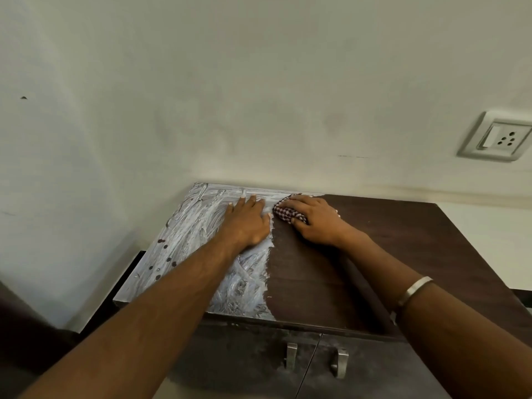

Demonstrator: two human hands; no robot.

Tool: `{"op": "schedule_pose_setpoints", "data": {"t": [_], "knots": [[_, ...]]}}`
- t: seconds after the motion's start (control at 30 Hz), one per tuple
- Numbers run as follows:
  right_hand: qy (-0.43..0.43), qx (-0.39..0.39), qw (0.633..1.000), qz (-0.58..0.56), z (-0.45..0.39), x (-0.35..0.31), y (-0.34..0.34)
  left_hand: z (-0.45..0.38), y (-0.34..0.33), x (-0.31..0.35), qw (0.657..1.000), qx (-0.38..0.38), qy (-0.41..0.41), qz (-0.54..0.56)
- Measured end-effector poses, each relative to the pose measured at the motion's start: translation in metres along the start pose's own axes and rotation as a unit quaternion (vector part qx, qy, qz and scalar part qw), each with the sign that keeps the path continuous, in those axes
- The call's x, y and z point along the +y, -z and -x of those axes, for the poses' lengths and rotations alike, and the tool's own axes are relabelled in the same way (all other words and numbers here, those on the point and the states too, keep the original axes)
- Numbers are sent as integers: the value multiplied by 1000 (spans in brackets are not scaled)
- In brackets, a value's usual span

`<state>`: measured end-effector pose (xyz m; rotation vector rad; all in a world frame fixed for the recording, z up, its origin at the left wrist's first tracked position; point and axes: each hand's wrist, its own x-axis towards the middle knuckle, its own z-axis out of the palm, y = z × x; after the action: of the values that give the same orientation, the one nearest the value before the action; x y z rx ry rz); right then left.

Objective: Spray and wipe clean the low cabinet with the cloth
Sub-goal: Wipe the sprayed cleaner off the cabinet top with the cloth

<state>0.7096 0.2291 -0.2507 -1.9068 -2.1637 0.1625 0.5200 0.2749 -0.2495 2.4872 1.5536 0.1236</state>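
Observation:
The low cabinet [403,249] has a dark brown wooden top against a pale wall. Its left half is smeared with white foam [190,234]; the right half shows bare dark wood. My left hand [247,223] lies flat, palm down with fingers spread, on the foamy part near the back edge. My right hand [313,220] presses a red-and-white checked cloth [283,210] onto the top near the back edge, right at the border between foam and bare wood. Most of the cloth is hidden under my fingers. No spray bottle is in view.
Two cabinet doors with metal handles [291,355] [339,362] face me below the top. A white wall socket [499,138] sits on the wall at the right. A metal bangle [414,289] is on my right forearm. A dark floor strip [121,280] runs left of the cabinet.

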Motion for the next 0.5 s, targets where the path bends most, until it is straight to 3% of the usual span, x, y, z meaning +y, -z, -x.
{"op": "schedule_pose_setpoints", "data": {"t": [0.23, 0.5], "knots": [[-74, -20, 997, 12, -13, 9, 14, -4, 1, 1, 1000, 3, 0, 5], [-19, -20, 1000, -14, -6, 14, 11, -9, 2, 2, 1000, 0, -3, 5]]}}
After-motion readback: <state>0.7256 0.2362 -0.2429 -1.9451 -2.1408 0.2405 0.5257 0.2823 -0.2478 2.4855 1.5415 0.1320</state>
